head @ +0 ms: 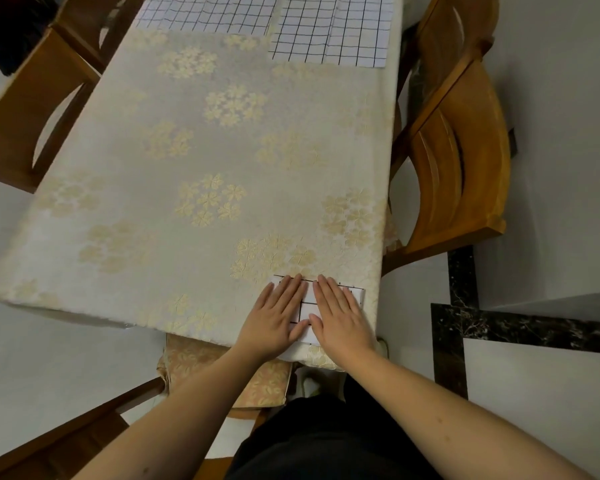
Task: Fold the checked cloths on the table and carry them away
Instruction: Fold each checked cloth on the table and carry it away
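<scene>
Both hands, left hand point(274, 315) and right hand point(340, 315), released flat, are pressing the folded cloth point(307, 306) at the counter's point(187, 150) near edge; pressing evenly outward should sharpen the creases.

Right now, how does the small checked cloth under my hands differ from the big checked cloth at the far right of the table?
The small folded checked cloth is a compact packet; the big checked cloth lies spread flat. The left hand and right hand press the folded one at the near edge; the far one lies untouched. Both are white with dark grid lines.

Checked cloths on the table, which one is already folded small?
The checked cloth under both hands at the near edge; the two far checked cloths lie spread flat.
</scene>
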`<action>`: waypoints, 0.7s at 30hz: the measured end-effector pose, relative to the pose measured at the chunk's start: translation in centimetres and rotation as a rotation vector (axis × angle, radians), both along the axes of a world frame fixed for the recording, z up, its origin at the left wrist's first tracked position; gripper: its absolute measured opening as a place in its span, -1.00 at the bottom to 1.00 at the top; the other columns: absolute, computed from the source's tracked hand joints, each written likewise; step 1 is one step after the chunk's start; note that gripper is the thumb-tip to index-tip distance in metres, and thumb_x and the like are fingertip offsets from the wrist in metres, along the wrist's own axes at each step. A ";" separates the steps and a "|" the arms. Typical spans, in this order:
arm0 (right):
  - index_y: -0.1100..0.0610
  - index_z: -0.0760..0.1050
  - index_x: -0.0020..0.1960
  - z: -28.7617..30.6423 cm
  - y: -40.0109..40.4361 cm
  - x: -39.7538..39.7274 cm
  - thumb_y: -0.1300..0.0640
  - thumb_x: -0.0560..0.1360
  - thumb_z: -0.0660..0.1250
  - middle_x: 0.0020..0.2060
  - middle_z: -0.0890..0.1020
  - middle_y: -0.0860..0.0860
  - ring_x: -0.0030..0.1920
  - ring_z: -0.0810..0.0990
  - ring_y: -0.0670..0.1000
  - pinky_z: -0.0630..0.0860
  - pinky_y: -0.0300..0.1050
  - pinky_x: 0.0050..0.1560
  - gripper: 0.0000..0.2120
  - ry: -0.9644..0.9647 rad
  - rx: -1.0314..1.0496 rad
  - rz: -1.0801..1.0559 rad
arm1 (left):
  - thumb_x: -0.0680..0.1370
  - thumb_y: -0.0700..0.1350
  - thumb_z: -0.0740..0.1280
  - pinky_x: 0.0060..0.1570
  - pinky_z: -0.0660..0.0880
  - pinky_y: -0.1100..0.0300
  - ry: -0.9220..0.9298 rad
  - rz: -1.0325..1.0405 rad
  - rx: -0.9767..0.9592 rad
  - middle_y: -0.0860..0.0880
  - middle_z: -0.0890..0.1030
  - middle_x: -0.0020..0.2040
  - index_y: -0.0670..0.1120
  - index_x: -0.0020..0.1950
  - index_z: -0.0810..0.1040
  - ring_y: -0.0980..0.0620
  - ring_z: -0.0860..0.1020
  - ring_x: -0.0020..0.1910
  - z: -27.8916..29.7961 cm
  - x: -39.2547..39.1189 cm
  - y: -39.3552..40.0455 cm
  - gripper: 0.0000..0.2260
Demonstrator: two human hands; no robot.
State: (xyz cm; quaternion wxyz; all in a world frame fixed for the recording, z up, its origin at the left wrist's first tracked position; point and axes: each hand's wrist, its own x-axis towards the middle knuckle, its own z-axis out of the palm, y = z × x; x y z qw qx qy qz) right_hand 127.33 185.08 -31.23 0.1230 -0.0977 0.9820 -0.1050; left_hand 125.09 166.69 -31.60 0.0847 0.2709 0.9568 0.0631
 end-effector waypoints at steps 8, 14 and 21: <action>0.13 0.03 0.57 -0.1 0.8 -0.4 -0.19 0.60 -0.02 0.57 0.04 0.03 0.56 -0.01 0.00 0.00 0.06 0.49 -0.35 -0.026 0.039 0.034 | 0.60 0.27 0.04 0.48 0.06 -0.18 -0.067 0.078 -0.020 -0.15 0.00 0.59 0.00 0.59 0.05 -0.13 -0.04 0.57 0.2 -0.1 0.3 -0.37; 0.13 0.02 0.57 0.2 0.8 -0.5 -0.21 0.58 -0.02 0.57 0.04 0.04 0.56 -0.02 0.01 -0.03 0.08 0.50 -0.33 -0.056 0.062 -0.039 | 0.57 0.36 -0.02 0.49 -0.04 -0.13 -0.088 0.179 -0.048 -0.09 -0.04 0.60 0.06 0.59 0.00 -0.07 -0.07 0.58 0.3 0.0 -0.6 -0.33; 0.14 0.05 0.56 0.5 0.9 -1.0 -0.23 0.58 -0.04 0.56 0.07 0.06 0.55 -0.02 0.03 -0.03 0.07 0.48 -0.32 -0.103 0.077 -0.014 | 0.57 0.38 -0.05 0.50 -0.13 -0.05 -0.139 0.181 -0.066 -0.03 -0.10 0.60 0.06 0.60 -0.06 -0.02 -0.13 0.57 0.5 -0.5 -0.8 -0.31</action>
